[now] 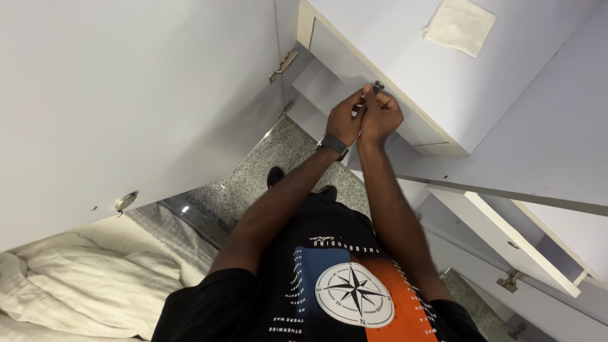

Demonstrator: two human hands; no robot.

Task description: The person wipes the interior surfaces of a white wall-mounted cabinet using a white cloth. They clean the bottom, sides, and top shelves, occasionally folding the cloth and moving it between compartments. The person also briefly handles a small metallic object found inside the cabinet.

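both hands meeting at the drawer lock

the left hand [345,120] and right hand [380,117] are pressing together, fingers pinched narrowly around a small silver metal key [378,85], which is sitting at the front edge of the white laminate drawer [405,69]. the key is lying just above both fingertips, nearer the right hand.

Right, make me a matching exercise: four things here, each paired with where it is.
Things:
1. cloth
2. wristwatch
3. small metal knob
4. rumpled bedding

Places:
A. between the fingertips of both hands
B. bottom left corner
C. lying on the white panel, top right
D. on the left wrist

Pairs: 1-C, 2-D, 3-A, 4-B
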